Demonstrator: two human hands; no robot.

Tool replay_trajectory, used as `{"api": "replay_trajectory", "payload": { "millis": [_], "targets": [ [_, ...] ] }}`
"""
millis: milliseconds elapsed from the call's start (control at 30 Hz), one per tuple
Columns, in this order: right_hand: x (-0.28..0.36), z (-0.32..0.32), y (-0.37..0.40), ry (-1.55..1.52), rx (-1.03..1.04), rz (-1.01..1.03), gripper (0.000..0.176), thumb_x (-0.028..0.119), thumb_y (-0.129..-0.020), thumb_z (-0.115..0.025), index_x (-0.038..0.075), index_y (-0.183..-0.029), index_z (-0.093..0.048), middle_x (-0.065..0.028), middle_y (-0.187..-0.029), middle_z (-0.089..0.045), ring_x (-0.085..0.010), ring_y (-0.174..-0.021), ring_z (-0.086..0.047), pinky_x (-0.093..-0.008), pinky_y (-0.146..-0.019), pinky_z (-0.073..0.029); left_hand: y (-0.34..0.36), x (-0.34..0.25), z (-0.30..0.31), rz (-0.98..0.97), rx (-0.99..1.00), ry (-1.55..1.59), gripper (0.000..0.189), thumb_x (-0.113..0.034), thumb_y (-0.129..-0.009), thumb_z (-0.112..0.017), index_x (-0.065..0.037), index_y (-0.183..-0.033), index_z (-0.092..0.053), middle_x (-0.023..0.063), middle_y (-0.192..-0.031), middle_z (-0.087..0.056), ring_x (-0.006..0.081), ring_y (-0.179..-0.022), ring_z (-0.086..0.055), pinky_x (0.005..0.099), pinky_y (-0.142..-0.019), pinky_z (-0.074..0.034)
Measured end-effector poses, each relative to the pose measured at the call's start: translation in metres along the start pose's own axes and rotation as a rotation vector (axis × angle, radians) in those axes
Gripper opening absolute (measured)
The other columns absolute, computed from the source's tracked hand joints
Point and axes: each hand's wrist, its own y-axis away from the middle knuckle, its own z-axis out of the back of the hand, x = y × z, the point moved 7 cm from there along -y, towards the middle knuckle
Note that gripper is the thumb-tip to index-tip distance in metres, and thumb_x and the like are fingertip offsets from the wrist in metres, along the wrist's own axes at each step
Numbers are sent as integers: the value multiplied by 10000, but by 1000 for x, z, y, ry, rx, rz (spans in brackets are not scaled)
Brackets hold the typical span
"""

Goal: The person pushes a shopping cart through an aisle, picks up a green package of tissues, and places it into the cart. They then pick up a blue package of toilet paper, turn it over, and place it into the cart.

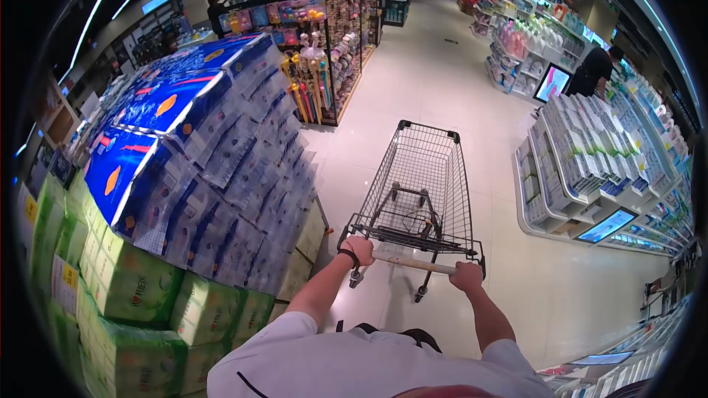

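Observation:
A dark wire shopping cart [424,177] stands in front of me on the pale tiled floor, its basket showing only bare mesh. Its handlebar [413,262] runs across just ahead of my body. Near the bar's left end, my left hand [359,250] is wrapped round it, with a dark band on the wrist. My right hand [466,277] grips the same bar toward its right end. The undersides of both hands are hidden.
Left of the cart rises a tall stack of blue-and-clear packs [221,155] above green packages [136,280]. A rack of small goods [346,66] stands ahead left. On the right are a white display of boxes [590,147] and a person in dark clothes [590,70]. Tiled aisle [435,44] stretches ahead.

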Motion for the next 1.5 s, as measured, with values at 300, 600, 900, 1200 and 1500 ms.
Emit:
{"api": "replay_trajectory", "payload": {
  "millis": [300, 600, 900, 1200, 1500],
  "targets": [
    [-44, 10, -95, 49, -125, 125, 237, 348, -701, -728, 125, -778, -707, -102, -673, -702, -312, -627, -709, -447, -592, -554, -73, -8, 16, 59, -52, 78, 347, -426, -767, -656, -154, -929, -798, 152, -886, -769, 342, -833, -758, 457, -795, -603],
    [-83, 36, -226, 13, -131, 248, 166, 276, -661, -706, 124, -721, -682, -89, -646, -689, -313, -610, -698, -448, -574, -543, -154, -9, 48, 140, -62, 134, 340, -430, -790, -637, -155, -918, -790, 154, -877, -765, 347, -857, -754, 472, -789, -595],
    [-61, 57, -335, -9, -148, 420, 153, 265, -661, -697, 123, -707, -664, -86, -640, -685, -319, -585, -682, -449, -565, -536, -203, 32, 66, 260, -60, 178, 341, -419, -829, -615, -146, -945, -782, 133, -901, -774, 338, -879, -757, 487, -796, -593],
    [-36, 72, -466, 77, -38, 558, 177, 267, -670, -703, 123, -765, -662, -91, -700, -707, -324, -633, -686, -453, -656, -546, -246, 56, 89, 363, -48, 326, 354, -428, -852, -650, -138, -1000, -789, 155, -902, -769, 339, -882, -757, 478, -802, -594],
    [24, 89, -612, 108, -9, 736, 142, 228, -665, -699, 130, -752, -643, -95, -698, -696, -320, -693, -691, -444, -740, -520, -338, 124, 67, 258, 219, 619, 537, -517, -824, -677, -23, -1004, -789, 245, -1004, -756, 399, -969, -739, 487, -899, -585]
  ]
}}
